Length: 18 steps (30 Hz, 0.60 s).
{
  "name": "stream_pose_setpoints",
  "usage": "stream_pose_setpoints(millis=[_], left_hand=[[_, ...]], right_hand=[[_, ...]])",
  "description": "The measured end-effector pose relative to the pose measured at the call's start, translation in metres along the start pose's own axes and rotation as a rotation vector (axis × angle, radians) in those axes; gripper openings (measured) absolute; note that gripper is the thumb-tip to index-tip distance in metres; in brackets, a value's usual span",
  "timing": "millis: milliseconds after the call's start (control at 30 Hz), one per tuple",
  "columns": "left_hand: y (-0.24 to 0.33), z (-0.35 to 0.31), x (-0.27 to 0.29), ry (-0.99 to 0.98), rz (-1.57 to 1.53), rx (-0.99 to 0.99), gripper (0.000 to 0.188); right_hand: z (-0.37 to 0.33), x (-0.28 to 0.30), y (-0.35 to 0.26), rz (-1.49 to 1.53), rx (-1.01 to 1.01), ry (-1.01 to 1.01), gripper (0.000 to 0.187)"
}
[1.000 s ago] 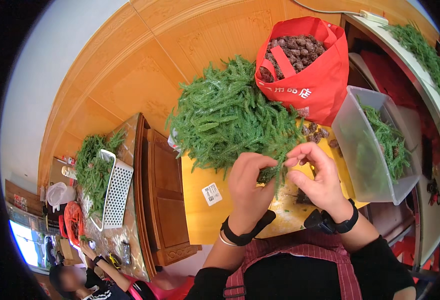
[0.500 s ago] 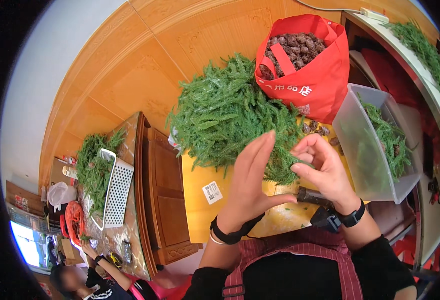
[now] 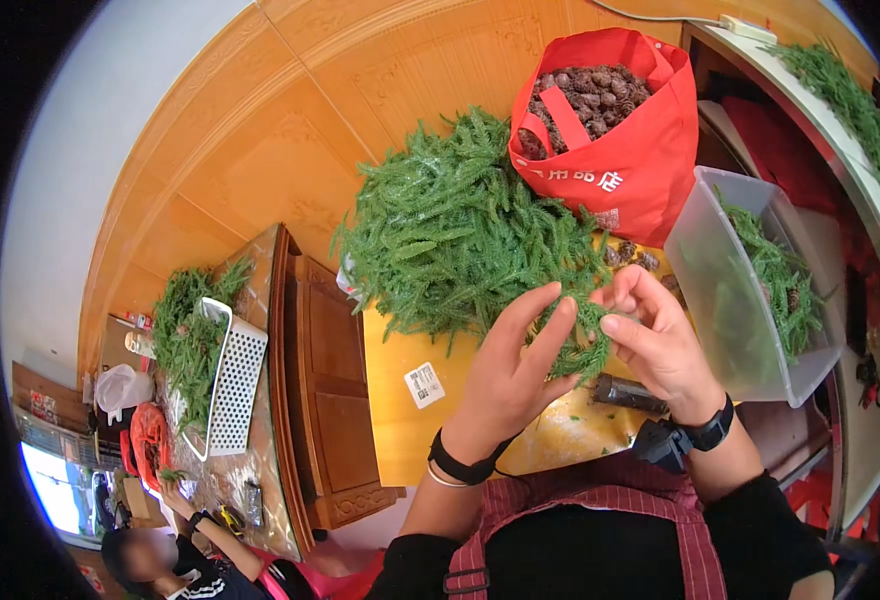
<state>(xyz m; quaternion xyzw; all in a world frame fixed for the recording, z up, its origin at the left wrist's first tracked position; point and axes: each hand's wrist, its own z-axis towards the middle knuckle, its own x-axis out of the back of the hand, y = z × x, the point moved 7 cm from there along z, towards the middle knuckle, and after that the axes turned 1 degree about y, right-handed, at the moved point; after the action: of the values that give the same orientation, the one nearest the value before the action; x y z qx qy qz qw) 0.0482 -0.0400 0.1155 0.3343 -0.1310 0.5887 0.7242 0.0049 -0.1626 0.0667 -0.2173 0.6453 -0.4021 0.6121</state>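
Above the yellow work surface, a green pine-like sprig is bent into a curve between my two hands. My left hand has its fingers and thumb closed around the sprig's left side. With thumb and fingertips, my right hand pinches the sprig's right side. Part of it is hidden behind my fingers. A dark cylindrical object lies just below my right hand. Behind the hands rises a large heap of green sprigs; a few loose pine cones lie at its right.
A red bag full of pine cones stands behind. A clear plastic bin holding greenery is at the right. To the left, a white perforated basket sits on another table, where a co-worker's hand holds a small green piece.
My left hand has gone from nearly flat to curled around the sprig. The sprig has come up and nearer, now bent between both hands. My right hand keeps its pinch.
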Motion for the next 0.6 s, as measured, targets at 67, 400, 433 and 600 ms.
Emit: stream_pose_setpoints(millis=[67, 400, 433, 600], left_hand=[[-0.003, 0.0, 0.0, 0.019, -0.067, 0.046, 0.079], [-0.001, 0.0, 0.006, 0.055, -0.098, 0.029, 0.08], [-0.003, -0.001, 0.006, 0.058, -0.113, 0.039, 0.08], [-0.004, -0.004, 0.007, 0.063, -0.15, 0.067, 0.081]], right_hand=[[-0.001, 0.003, 0.001, -0.002, -0.022, 0.023, 0.022], [-0.003, -0.004, -0.006, -0.194, 0.092, -0.007, 0.021], [-0.002, -0.003, -0.007, -0.251, 0.102, 0.009, 0.021], [-0.006, -0.008, -0.012, -0.374, 0.134, 0.014, 0.022]])
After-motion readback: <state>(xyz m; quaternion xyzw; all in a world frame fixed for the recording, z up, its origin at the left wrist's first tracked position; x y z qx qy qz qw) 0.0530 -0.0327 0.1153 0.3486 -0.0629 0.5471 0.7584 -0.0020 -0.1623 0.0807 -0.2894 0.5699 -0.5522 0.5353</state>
